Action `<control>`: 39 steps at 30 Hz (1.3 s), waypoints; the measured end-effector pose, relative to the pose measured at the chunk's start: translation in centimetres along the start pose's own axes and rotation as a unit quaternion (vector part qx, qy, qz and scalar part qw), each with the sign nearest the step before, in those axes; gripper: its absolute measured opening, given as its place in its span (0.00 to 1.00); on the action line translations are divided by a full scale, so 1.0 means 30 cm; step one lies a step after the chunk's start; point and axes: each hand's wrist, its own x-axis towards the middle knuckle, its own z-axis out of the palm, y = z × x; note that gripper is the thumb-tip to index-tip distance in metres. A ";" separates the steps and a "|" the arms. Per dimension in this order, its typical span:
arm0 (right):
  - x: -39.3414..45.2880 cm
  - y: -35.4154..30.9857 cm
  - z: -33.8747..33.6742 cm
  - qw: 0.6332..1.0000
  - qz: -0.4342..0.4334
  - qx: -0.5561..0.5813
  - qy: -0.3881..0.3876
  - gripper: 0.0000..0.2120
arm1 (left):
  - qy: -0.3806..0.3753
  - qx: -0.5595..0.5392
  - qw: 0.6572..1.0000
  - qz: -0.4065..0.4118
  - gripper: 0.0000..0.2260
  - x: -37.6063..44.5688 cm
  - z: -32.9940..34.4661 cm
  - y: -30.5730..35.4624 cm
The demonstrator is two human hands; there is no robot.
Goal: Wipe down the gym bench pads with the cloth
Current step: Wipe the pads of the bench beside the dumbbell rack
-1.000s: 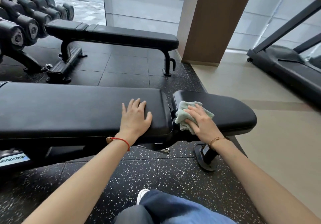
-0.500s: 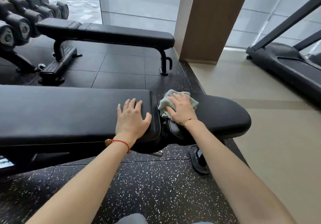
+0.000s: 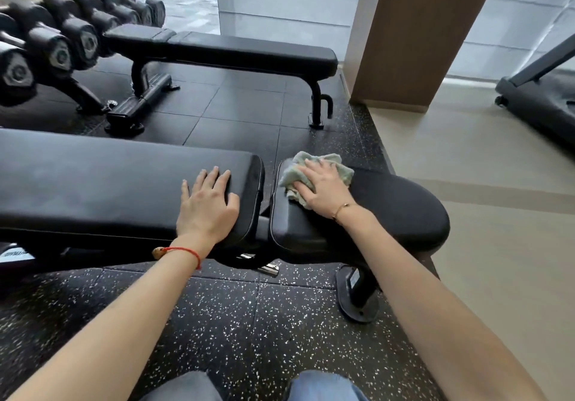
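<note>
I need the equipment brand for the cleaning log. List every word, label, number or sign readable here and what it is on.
White label on the near bench's frame, far left: lettering cut off and blurred, not readable.
Sticker on the bench's foot: too small to read.
Hexagonal dumbbell ends: embossed marks, blurred, not readable.
Nothing else carries text; no brand can be confirmed.

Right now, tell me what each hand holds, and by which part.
The right hand presses the bunched cloth from above onto the seat pad. The left hand holds nothing.
</note>
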 end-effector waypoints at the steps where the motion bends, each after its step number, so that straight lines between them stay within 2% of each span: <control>1: -0.026 -0.021 0.004 0.999 -0.031 0.010 -0.010 0.23 | 0.009 0.000 1.000 0.001 0.24 -0.001 -0.001 -0.002; 3: -0.143 -0.020 -0.025 0.994 -0.096 0.050 -0.026 0.23 | 0.018 0.002 1.000 -0.002 0.23 -0.001 -0.003 -0.007; 6: -0.313 0.101 -0.078 0.982 -0.161 0.085 -0.040 0.22 | 0.019 0.005 1.000 -0.004 0.23 -0.002 -0.002 -0.009; 9: -0.240 0.245 -0.126 0.994 -0.091 0.067 -0.011 0.22 | 0.013 0.012 1.000 -0.003 0.23 -0.001 -0.004 -0.012; 12: -0.051 0.217 -0.106 0.997 -0.060 0.034 -0.015 0.22 | 0.011 0.012 1.000 -0.007 0.23 -0.003 -0.007 -0.016; 14: 0.017 0.143 -0.058 0.996 -0.075 0.021 -0.033 0.24 | 0.016 0.009 1.000 -0.008 0.23 0.001 -0.006 -0.013; 17: -0.045 0.088 -0.034 0.990 -0.126 0.045 -0.050 0.24 | 0.008 0.017 1.000 0.001 0.23 0.002 -0.003 -0.025; 21: -0.201 0.187 -0.092 0.980 -0.178 0.067 -0.057 0.24 | -0.007 0.035 0.999 0.008 0.27 0.005 -0.003 -0.032; 23: -0.192 0.254 -0.118 0.984 -0.165 0.053 -0.041 0.27 | -0.006 0.044 0.999 0.005 0.27 0.016 -0.009 -0.029; 25: -0.109 0.273 -0.128 0.990 -0.134 0.040 -0.032 0.30 | 0.010 0.039 0.999 -0.005 0.23 0.033 -0.011 -0.010; 28: 0.094 0.208 -0.081 0.991 -0.126 0.001 -0.044 0.33 | 0.042 0.025 0.999 -0.021 0.23 0.054 -0.001 0.038; 32: 0.293 0.106 -0.016 0.991 -0.058 -0.074 -0.095 0.29 | 0.019 0.030 0.999 -0.015 0.25 0.061 0.040 0.071; 35: 0.279 0.169 -0.053 0.992 -0.064 -0.051 -0.099 0.29 | 0.014 0.030 0.999 -0.012 0.27 0.061 0.040 0.066; 38: 0.185 0.336 -0.134 0.994 -0.050 -0.024 -0.095 0.33 | 0.022 0.035 0.999 -0.012 0.28 0.060 0.044 0.068; 39: 0.157 0.381 -0.157 0.994 -0.038 -0.025 -0.096 0.31 | 0.021 0.040 0.999 -0.014 0.29 0.061 0.046 0.071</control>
